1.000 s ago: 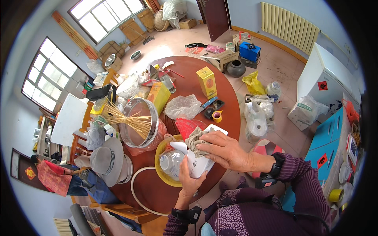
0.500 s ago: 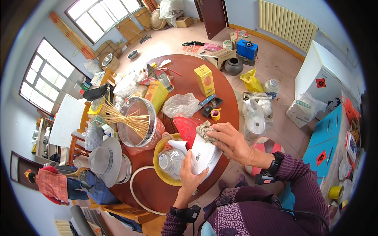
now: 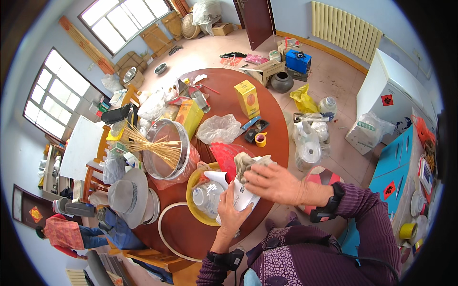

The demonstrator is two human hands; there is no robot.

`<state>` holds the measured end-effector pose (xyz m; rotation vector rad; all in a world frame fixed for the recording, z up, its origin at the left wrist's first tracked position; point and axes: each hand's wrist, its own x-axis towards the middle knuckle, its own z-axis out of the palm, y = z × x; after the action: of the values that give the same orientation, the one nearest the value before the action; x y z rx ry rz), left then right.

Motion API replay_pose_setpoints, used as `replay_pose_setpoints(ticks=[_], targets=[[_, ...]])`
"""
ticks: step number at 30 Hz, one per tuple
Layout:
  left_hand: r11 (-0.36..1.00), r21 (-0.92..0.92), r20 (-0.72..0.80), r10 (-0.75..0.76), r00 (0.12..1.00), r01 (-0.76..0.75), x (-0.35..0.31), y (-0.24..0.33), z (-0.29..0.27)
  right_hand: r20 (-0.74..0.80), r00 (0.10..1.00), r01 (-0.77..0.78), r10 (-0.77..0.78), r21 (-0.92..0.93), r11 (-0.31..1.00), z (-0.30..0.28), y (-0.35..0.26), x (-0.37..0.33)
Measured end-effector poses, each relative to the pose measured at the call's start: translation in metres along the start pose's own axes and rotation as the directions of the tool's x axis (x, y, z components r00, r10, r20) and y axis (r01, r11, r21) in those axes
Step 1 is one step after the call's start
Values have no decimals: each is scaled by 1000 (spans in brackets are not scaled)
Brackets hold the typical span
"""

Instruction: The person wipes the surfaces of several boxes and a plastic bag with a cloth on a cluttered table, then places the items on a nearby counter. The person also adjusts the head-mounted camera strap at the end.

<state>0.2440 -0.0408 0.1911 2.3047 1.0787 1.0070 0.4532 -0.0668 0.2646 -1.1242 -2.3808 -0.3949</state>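
Note:
My left hand [image 3: 231, 215] grips a white box-like thing [image 3: 243, 198] with dark print, thumb on the near side and fingers along the left. A grey-beige rag [image 3: 247, 163] lies bunched over its upper end. My right hand [image 3: 277, 183] presses the rag against it with fingers nearly straight and together; part of the box is hidden beneath. Below and left of my hands, a yellow basin [image 3: 192, 183] on the round table holds a clear plastic jug [image 3: 204, 196]. Red plastic [image 3: 223, 156] lies just beyond the basin.
On the reddish-brown table [image 3: 272, 114] stand a metal sieve [image 3: 149, 164] with straw stalks, two yellow boxes, a clear plastic bag [image 3: 218, 127] and a tape roll [image 3: 260, 139]. Grey hats [image 3: 131, 195] sit at left. A person [image 3: 67, 232] is at the far left; a stool [image 3: 318, 178] stands right.
My right hand has turned flatter over the box, with the rag spread farther over its upper end. My left hand keeps its grip. The person at far left has shifted.

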Motion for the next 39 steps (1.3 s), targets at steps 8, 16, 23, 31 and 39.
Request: replay_pose_setpoints(ticks=[8, 16, 23, 31, 39], targets=[[989, -141, -15, -45, 999, 43, -15, -9, -17, 56, 804, -550, 591, 446, 706, -6, 61, -4], [984, -167, -34, -72, 997, 65, -10, -11, -16, -53, 965, -168, 256, 624, 763, -9, 31, 6], [965, -242, -27, -114, 993, 104, -18, -11, -18, 67, 913, -362, 403, 590, 722, 29, 54, -22], [930, -337, -154, -211, 965, 149, -19, -27, -26, 230, 746, -569, 625, 709, 418, 41, 86, -42], [901, -409, -127, -217, 968, 148, -4, -18, -8, -34, 928, -262, 372, 651, 712, -16, 50, 9]])
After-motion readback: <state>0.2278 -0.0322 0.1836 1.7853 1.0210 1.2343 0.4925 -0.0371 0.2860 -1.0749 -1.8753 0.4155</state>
